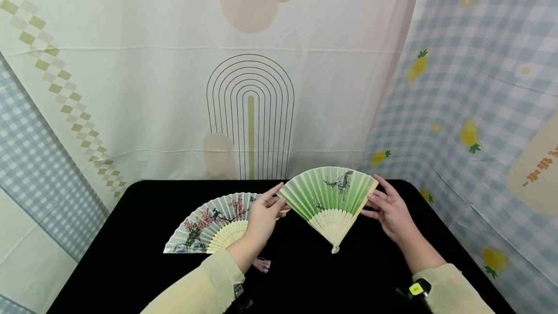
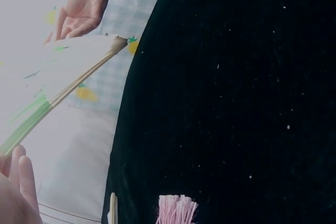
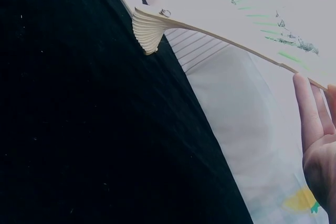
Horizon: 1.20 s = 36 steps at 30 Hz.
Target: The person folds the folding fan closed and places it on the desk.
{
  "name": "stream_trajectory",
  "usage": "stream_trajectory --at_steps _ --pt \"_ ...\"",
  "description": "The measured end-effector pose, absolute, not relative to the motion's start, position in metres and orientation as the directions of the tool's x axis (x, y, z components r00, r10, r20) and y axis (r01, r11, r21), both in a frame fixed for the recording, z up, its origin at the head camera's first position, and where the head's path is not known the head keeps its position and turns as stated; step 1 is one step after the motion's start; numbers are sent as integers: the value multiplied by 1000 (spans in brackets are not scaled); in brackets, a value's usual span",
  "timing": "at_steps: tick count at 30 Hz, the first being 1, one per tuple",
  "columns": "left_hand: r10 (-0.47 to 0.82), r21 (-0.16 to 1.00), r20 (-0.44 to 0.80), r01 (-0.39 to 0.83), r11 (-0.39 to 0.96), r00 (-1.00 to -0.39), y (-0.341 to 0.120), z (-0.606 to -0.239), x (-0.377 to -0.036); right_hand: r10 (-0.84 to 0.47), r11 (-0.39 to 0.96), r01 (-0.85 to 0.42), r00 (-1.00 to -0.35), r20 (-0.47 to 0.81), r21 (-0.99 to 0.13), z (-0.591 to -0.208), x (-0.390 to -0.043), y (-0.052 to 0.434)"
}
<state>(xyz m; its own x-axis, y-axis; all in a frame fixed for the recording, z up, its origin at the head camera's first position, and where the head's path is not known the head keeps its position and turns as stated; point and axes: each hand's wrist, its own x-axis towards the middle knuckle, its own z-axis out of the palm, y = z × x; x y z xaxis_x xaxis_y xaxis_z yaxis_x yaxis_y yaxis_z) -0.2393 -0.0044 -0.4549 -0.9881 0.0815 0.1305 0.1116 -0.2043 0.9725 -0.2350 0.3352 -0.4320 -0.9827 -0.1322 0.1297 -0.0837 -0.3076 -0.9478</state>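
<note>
An open green folding fan (image 1: 324, 197) is held up over the black-covered table, with a dark branch-and-bird print and pale ribs that meet at a pivot pointing down. My left hand (image 1: 261, 217) pinches its left corner between thumb and fingers. At the opposite edge, my right hand (image 1: 392, 214) grips the outer guard stick with thumb in front and fingertips behind. Seen from the right wrist, the fan (image 3: 236, 19) looks washed out by glare, its rib ends stacked at the pivot. Behind my left forearm lies a second spread fan (image 1: 200, 227), white with pink blossoms, partly hidden.
A pink tassel (image 1: 262, 265) rests on the black table (image 1: 322, 285) next to my left wrist. Beyond the back edge hangs a white patterned curtain (image 1: 165, 110). A blue checked cloth with pineapples (image 1: 471, 86) hangs along the right side.
</note>
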Motion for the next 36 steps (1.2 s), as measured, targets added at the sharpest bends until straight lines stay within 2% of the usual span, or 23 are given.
stream_trajectory --at_steps 21,36 --pt "134 969 186 159 -187 -973 -4 -458 -239 -153 -270 -101 -977 146 -957 -435 -231 330" --pt "70 971 171 157 -180 -983 1 -457 -239 -132 -241 -99 -982 134 -966 -436 -230 326"
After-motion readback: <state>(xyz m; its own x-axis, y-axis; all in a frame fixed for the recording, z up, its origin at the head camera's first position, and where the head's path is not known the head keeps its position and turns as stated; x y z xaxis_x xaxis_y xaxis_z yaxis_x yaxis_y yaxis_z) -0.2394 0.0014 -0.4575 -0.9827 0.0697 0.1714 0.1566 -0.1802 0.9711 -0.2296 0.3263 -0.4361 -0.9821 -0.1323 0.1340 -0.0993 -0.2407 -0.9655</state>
